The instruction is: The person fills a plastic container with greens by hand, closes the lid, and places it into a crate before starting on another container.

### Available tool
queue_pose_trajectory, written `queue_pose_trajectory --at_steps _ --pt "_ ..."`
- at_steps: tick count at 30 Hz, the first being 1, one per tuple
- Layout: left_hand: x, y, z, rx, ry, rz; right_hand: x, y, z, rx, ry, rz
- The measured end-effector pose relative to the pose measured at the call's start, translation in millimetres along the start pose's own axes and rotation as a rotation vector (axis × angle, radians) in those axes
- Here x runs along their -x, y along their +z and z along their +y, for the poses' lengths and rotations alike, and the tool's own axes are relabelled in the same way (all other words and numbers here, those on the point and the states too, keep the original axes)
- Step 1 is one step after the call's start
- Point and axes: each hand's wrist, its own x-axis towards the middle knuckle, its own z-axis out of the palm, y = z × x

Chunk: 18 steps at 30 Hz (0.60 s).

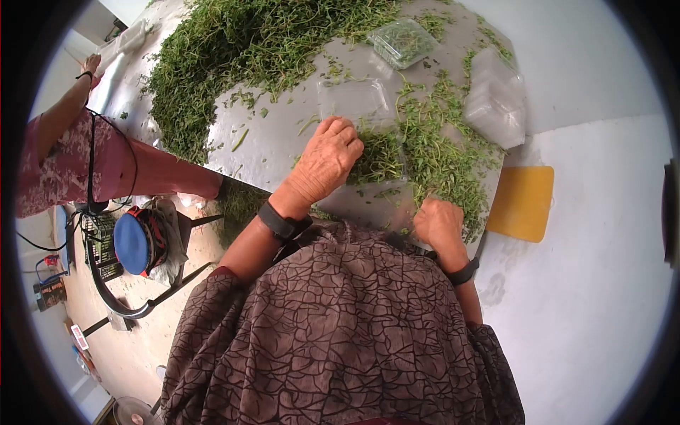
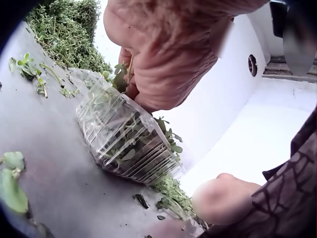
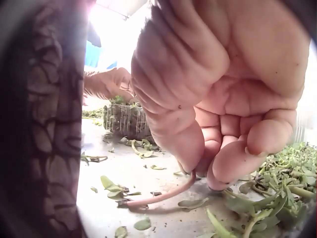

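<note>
A clear ribbed plastic box (image 2: 106,131) on the grey table holds leafy green sprigs (image 1: 379,157). My left hand (image 1: 329,159) is bent over the box's rim, its fingertips mostly hidden behind the hand. A thin stem with a leaf (image 2: 120,78) shows between those fingers. To the right, near the table's front edge, my right hand (image 1: 439,225) pinches the end of a bare reddish stem (image 3: 163,197) between thumb and fingers, low over the tabletop. Loose cut greens (image 3: 277,206) lie beside that hand.
A large heap of greens (image 1: 212,78) covers the table's far left. A filled clear box (image 1: 402,44) stands at the back, stacked empty boxes (image 1: 494,99) at the right edge. A yellow stool top (image 1: 524,204) is beyond the table. Another person's arm (image 1: 67,106) reaches in at left.
</note>
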Motion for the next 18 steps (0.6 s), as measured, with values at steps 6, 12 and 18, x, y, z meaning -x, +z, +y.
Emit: queue_pose_trajectory --at_steps 6,12,18 --pt "4.9 0.9 6.8 0.012 -0.166 -0.018 -12.1 -21.1 0.6 -0.068 0.086 0.233" --pt "14.7 -8.1 8.5 0.11 -0.177 0.226 -27.4 -40.5 0.7 -0.402 0.161 0.261" --pt "42.5 -20.5 7.4 0.148 -0.276 0.241 -55.1 -62.7 -45.4 -0.624 0.0 0.23"
